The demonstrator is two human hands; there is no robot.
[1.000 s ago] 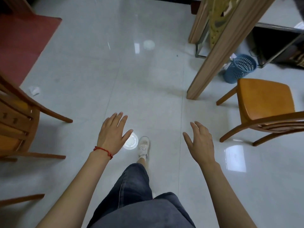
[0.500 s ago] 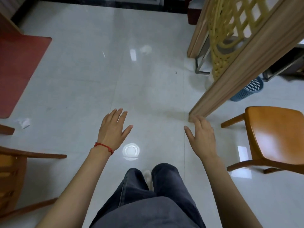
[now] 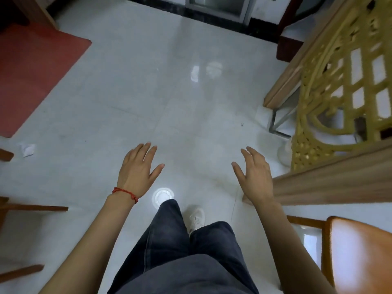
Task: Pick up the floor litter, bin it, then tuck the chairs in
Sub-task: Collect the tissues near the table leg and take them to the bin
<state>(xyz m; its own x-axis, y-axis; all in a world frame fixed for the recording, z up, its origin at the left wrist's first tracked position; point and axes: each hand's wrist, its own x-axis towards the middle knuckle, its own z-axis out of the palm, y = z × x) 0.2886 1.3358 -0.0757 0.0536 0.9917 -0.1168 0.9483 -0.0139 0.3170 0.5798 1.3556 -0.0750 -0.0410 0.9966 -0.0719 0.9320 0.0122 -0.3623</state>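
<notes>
A crumpled white paper scrap [image 3: 27, 149] lies on the pale tiled floor at the far left, beside the red mat's corner. My left hand [image 3: 139, 170], with a red string at the wrist, hovers palm down with fingers spread and holds nothing. My right hand [image 3: 253, 176] is likewise spread and holds nothing, close to the wooden partition. An orange wooden chair seat [image 3: 360, 257] shows at the lower right. Legs of another wooden chair [image 3: 31, 207] stick in from the left edge. No bin is in view.
A red mat [image 3: 36, 75] covers the floor at upper left. A wooden partition [image 3: 331, 185] with a gold lattice panel [image 3: 339, 92] stands to the right. A tiny dark speck [image 3: 242, 124] lies on the tiles. My dark trousers and a white shoe [image 3: 196, 218] fill the bottom centre.
The view has moved forward and tilted up. The blue bin has left the frame, the right chair has slid to the lower right, and the paper scrap sits nearer on the left.
</notes>
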